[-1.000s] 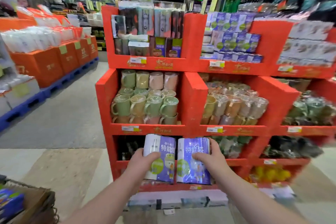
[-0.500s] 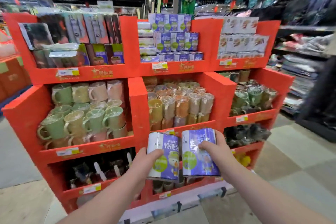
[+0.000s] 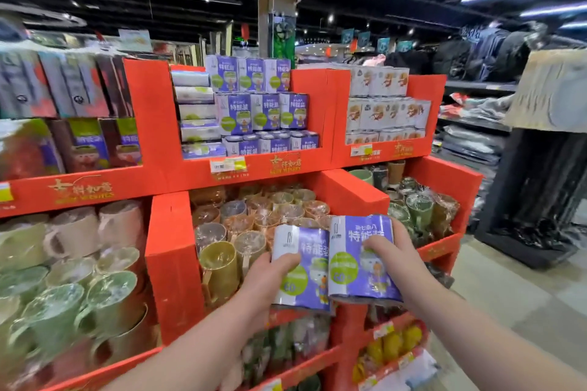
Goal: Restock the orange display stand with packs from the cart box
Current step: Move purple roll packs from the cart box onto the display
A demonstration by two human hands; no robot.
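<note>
The left hand (image 3: 266, 279) curls round the left pack (image 3: 305, 267), thumb on its front. The right hand (image 3: 397, 260) grips the right pack (image 3: 359, 257) the same way. Both purple-and-white packs are upright, side by side and touching, held in front of the stand's (image 3: 171, 260) middle tier.

In the top middle bin, matching packs (image 3: 263, 111) stand in three stepped rows, with flat white packs (image 3: 195, 111) stacked at their left. The top right bin holds white boxes (image 3: 384, 108) in rows; the top left bin holds tall dark boxes (image 3: 63, 111).

Behind the held packs, the middle bin is full of wrapped clear mugs (image 3: 254, 219). The bin to its left holds green and pink mugs (image 3: 79, 263); the one to its right holds green cups (image 3: 416, 209) in wrap. A bottom bin holds yellow goods (image 3: 394, 343), too blurred to tell.
</note>
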